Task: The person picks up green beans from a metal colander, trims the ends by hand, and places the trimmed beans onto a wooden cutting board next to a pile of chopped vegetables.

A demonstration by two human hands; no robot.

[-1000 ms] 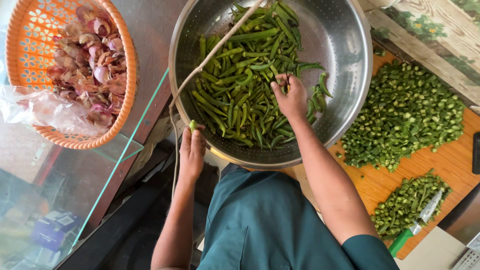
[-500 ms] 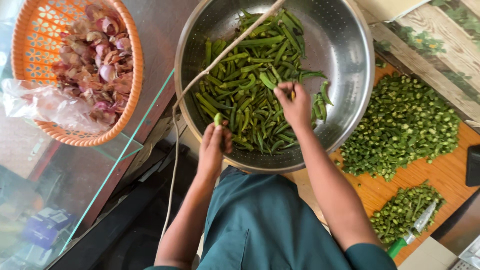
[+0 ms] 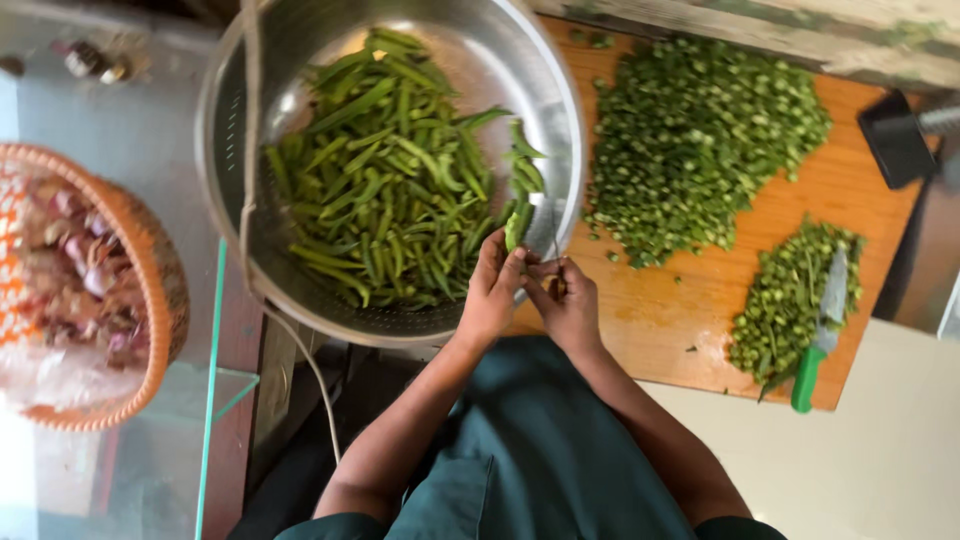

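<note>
**Green pod held between both hands at the bowl's rim**

Green pod (image 3: pixel 514 230) stands nearly upright at the near edge of the steel bowl (image 3: pixel 560 120), pinched at its lower end by the fingers of the left hand (image 3: pixel 492 292). The right hand (image 3: pixel 566 305) is closed just beside it, fingertips touching the left hand's fingers; whether it grips the pod itself or a small piece I cannot tell. Both hands hover over the bowl's rim, above the person's dark green apron (image 3: pixel 530 450).

Inside the bowl lies a heap of whole green pods (image 3: pixel 390 180). To the right, on the wooden cutting board (image 3: pixel 660 320), sits a large pile of chopped green pieces (image 3: pixel 700 140), and well apart from it a smaller pile (image 3: pixel 785 300) with a green-handled knife (image 3: pixel 818 340) lying across it. At the left, an orange woven basket (image 3: pixel 160 300) holds reddish shallots (image 3: pixel 70 270). A cord (image 3: pixel 250 150) crosses the bowl's left side.
</note>
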